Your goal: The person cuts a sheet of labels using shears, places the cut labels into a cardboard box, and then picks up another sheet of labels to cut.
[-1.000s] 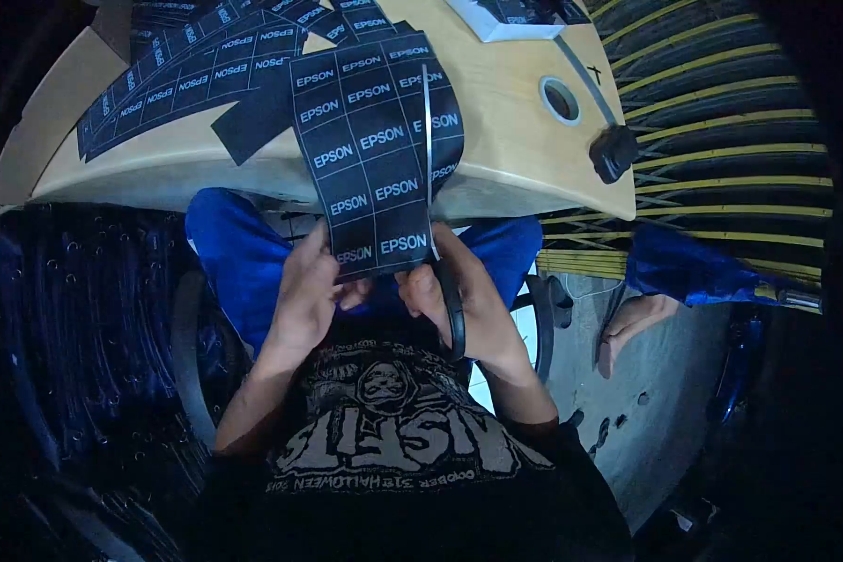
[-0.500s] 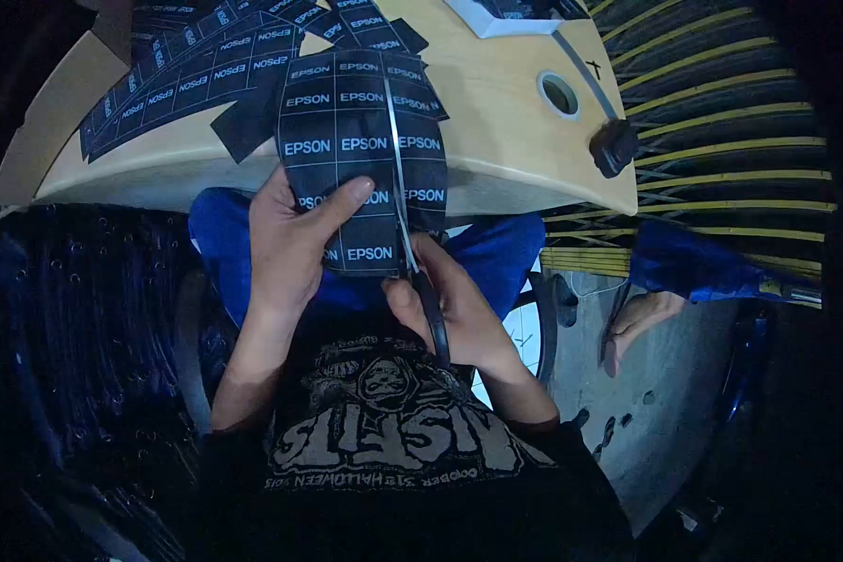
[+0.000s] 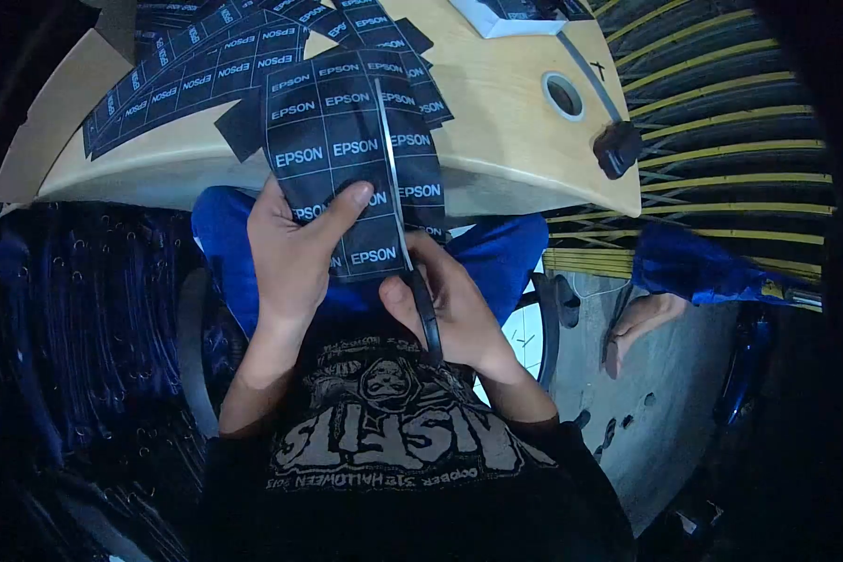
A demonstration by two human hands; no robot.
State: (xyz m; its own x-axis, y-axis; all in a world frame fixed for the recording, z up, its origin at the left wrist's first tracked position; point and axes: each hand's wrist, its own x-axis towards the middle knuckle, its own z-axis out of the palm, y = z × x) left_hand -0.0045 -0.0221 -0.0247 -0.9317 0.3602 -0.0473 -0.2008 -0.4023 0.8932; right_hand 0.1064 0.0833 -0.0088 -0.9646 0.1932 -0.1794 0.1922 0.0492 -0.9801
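My left hand (image 3: 290,244) pinches a black sheet printed with EPSON labels (image 3: 326,122), its thumb lying on top of the print. The sheet is held over my lap, its far end above the table. In my right hand (image 3: 454,304) is a pair of scissors (image 3: 390,159), the fingers wrapped round the dark handles. The long metal blades point away from me along the sheet, near a vertical grid line. To the right of the blades a strip of labels (image 3: 417,173) hangs slightly lower than the rest. My right fingers are partly hidden behind the handles.
More EPSON sheets (image 3: 197,80) lie piled at the table's far left. The wooden table (image 3: 496,103) carries a tape roll (image 3: 564,96), a black knob-like object (image 3: 617,150) and a white box (image 3: 510,23). Yellow-edged racks (image 3: 712,122) stand right; another person's foot (image 3: 642,323) shows there.
The sheet's larger part has tilted a little to the left, and the gap to the right-hand strip looks wider. The scissors have shifted slightly left. Both hands keep their grips.
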